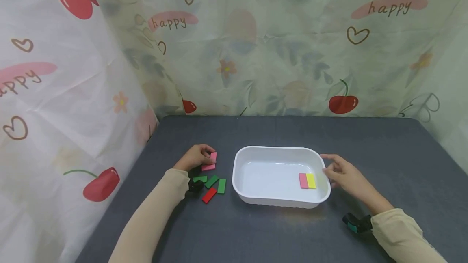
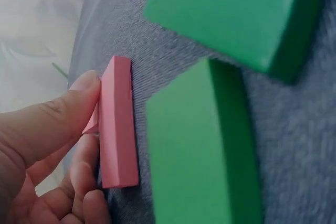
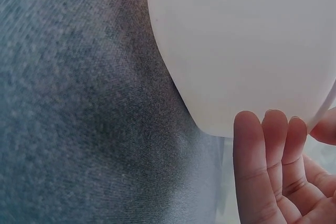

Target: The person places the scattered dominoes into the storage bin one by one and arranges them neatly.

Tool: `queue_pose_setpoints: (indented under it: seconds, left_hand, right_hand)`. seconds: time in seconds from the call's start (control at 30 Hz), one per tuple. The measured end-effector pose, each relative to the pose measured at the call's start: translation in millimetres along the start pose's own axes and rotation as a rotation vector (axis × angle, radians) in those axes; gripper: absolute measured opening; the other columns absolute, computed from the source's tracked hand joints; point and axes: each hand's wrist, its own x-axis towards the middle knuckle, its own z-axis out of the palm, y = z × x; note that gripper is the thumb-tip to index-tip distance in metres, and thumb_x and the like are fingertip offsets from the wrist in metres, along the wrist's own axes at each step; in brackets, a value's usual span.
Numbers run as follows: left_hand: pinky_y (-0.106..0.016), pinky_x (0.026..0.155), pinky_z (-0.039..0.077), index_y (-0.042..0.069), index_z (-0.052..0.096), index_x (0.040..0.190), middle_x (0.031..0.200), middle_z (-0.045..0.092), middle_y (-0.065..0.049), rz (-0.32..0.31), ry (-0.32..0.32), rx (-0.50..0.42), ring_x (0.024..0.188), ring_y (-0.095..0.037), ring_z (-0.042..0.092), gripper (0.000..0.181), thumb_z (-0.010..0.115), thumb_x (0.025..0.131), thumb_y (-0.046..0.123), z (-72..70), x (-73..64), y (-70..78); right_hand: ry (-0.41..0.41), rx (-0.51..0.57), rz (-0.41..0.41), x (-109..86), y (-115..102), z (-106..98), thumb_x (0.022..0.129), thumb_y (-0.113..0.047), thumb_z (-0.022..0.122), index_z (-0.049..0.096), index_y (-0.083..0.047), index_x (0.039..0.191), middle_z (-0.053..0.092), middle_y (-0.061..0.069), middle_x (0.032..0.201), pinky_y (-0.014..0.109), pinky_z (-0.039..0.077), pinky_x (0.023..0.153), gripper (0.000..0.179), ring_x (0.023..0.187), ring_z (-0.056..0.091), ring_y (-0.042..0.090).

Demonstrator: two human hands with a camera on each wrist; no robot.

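My left hand (image 1: 195, 157) pinches a pink block (image 1: 213, 156) between thumb and fingers at the table's left side. A second pink block (image 1: 208, 167) lies right below it; in the left wrist view a pink block (image 2: 119, 124) stands beside my thumb, partly covering the other. On the right, my right hand (image 1: 345, 175) touches the end of a white plastic basin (image 1: 276, 201). Its fingers (image 3: 249, 156) rest fairly straight against the outer wall, close to the rim. Inside the basin, a pink block (image 1: 303, 181) and a yellow block (image 1: 311, 181) lie side by side.
Several green blocks (image 1: 222, 186) and a red block (image 1: 209, 195) lie on the dark grey table (image 1: 248, 234), between my left wrist and the basin. A printed curtain (image 1: 263, 52) hangs behind the table and along its left side.
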Motion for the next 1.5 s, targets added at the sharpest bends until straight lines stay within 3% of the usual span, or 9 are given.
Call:
queue_pose_setpoints:
  seconds: [0.27, 0.57, 0.87, 1.1, 1.3, 1.5]
  left_hand:
    - [-0.026, 0.069, 0.045, 0.007, 0.063, 0.124, 0.09, 0.064, -0.01, 0.075, -0.044, 0.005, 0.078, -0.017, 0.056, 0.039, 0.07, 0.086, 0.005, -7.3, -0.5, -7.2]
    - [-0.026, 0.066, 0.045, 0.01, 0.063, 0.125, 0.085, 0.061, -0.008, 0.025, -0.003, 0.007, 0.075, -0.017, 0.055, 0.041, 0.072, 0.085, 0.009, -3.0, 0.4, -1.5]
    - [-0.026, 0.066, 0.044, 0.011, 0.061, 0.126, 0.085, 0.061, -0.008, 0.023, -0.012, -0.023, 0.075, -0.018, 0.055, 0.045, 0.073, 0.083, 0.006, -3.3, 0.9, -4.7]
    - [-0.026, 0.065, 0.044, 0.012, 0.062, 0.125, 0.086, 0.06, -0.008, 0.016, 0.02, 0.021, 0.075, -0.019, 0.055, 0.042, 0.073, 0.085, 0.01, -0.5, 1.1, -2.9]
    - [-0.033, 0.079, 0.051, 0.01, 0.062, 0.124, 0.102, 0.064, -0.01, 0.02, 0.041, 0.0, 0.088, -0.02, 0.06, 0.041, 0.074, 0.085, 0.016, -2.3, -2.7, 3.0]
    - [-0.042, 0.094, 0.05, 0.007, 0.059, 0.125, 0.116, 0.064, -0.011, 0.046, 0.066, -0.098, 0.101, -0.023, 0.062, 0.042, 0.072, 0.086, 0.015, -10.0, -10.5, 23.5]
  right_hand:
    - [0.002, -0.005, -0.003, 1.4, 2.2, 0.6, 0.097, -0.02, 0.057, 0.033, -0.002, 0.145, 0.061, 0.01, 0.09, 0.034, 0.057, 0.07, 0.057, 0.083, 0.06, 0.02]
    - [0.006, -0.003, -0.015, 0.8, 2.1, 0.3, 0.097, -0.019, 0.057, 0.033, -0.001, 0.145, 0.061, 0.011, 0.09, 0.033, 0.056, 0.068, 0.057, 0.083, 0.06, 0.021]
    - [0.015, -0.008, -0.013, 1.4, 3.4, 1.3, 0.097, -0.019, 0.057, 0.033, -0.002, 0.145, 0.061, 0.011, 0.09, 0.035, 0.057, 0.069, 0.056, 0.083, 0.06, 0.021]
    - [0.012, -0.002, -0.013, 0.6, 1.7, 0.8, 0.097, -0.018, 0.056, 0.033, -0.001, 0.145, 0.061, 0.011, 0.09, 0.035, 0.057, 0.07, 0.056, 0.083, 0.06, 0.021]
    - [0.004, 0.007, -0.009, -0.2, 2.1, 1.3, 0.097, -0.018, 0.057, 0.033, -0.001, 0.145, 0.061, 0.011, 0.09, 0.035, 0.057, 0.07, 0.056, 0.083, 0.06, 0.021]
    - [0.009, 0.006, -0.012, 0.1, 2.7, 1.0, 0.097, -0.019, 0.057, 0.033, -0.002, 0.146, 0.061, 0.011, 0.091, 0.036, 0.057, 0.07, 0.057, 0.083, 0.061, 0.021]
